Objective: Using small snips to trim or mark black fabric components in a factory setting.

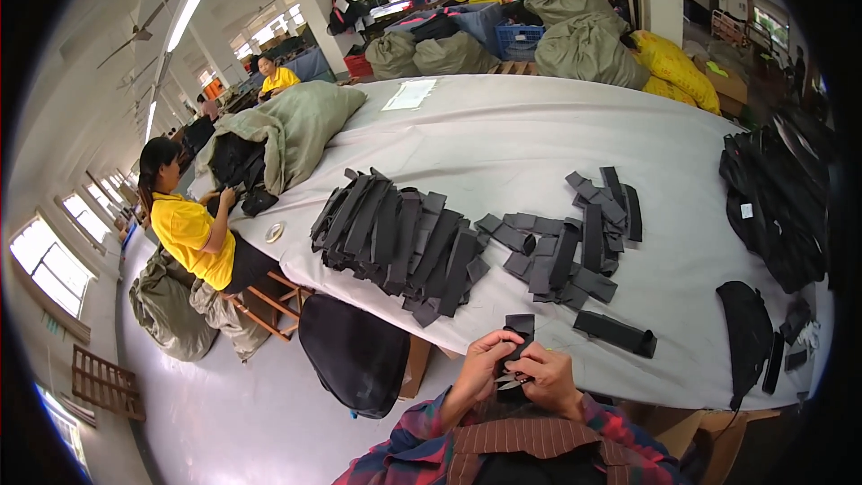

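Observation:
My left hand (483,361) and my right hand (548,375) meet close to my chest at the table's near edge. Both grip one dark fabric strip (520,328) that stands up between them. A small metal tool, likely snips (508,383), shows between my fingers, seemingly in the right hand. Just beyond lie a large pile of dark fabric strips (400,242) on the grey table (503,135) and a smaller pile of strips (575,233) to its right. A single folded strip (615,332) lies to the right of my hands.
A person in a yellow shirt (193,233) sits at the table's left end beside an olive sack (296,126). Black fabric pieces (777,207) heap at the right edge. A tape roll (275,232) and a paper sheet (409,94) lie on the table. Stuffed sacks (584,45) stand behind.

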Motion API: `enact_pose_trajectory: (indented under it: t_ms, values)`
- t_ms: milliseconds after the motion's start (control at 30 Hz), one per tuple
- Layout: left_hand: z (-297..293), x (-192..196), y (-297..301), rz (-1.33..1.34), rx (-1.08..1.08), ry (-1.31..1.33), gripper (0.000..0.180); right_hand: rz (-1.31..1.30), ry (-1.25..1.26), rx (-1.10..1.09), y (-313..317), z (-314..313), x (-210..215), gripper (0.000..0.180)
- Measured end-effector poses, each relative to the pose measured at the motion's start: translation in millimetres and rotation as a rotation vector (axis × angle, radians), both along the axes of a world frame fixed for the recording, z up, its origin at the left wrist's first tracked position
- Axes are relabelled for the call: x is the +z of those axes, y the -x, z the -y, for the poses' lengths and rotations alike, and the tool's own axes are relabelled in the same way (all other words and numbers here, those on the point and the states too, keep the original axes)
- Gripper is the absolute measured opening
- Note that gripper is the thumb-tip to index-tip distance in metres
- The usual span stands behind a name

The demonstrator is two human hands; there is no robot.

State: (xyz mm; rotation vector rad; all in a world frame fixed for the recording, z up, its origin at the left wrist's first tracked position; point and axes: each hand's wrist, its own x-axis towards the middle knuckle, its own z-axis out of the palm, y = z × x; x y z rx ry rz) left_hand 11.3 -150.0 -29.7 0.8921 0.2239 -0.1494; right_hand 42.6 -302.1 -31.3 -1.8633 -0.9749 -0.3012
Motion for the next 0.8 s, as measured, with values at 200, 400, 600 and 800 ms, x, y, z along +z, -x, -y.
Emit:
enact_pose_trajectory:
  t_ms: [200, 400, 600, 800]
  values:
    - [8, 4, 0, 0.010, -0.014, -0.099, 0.020, 0.029, -0.003, -0.034, 3, 4, 5, 0.024]
    - [11, 5, -5, -0.055, -0.025, -0.065, 0.041, 0.056, 0.005, -0.055, 3, 8, 3, 0.020]
    - [13, 9, -3, -0.037, -0.068, -0.105, 0.036, 0.056, 0.069, -0.060, 7, 14, 2, 0.022]
    - [9, -22, -13, 0.108, -0.174, -0.200, 0.024, -0.017, 0.068, -0.067, 8, 25, -6, 0.027]
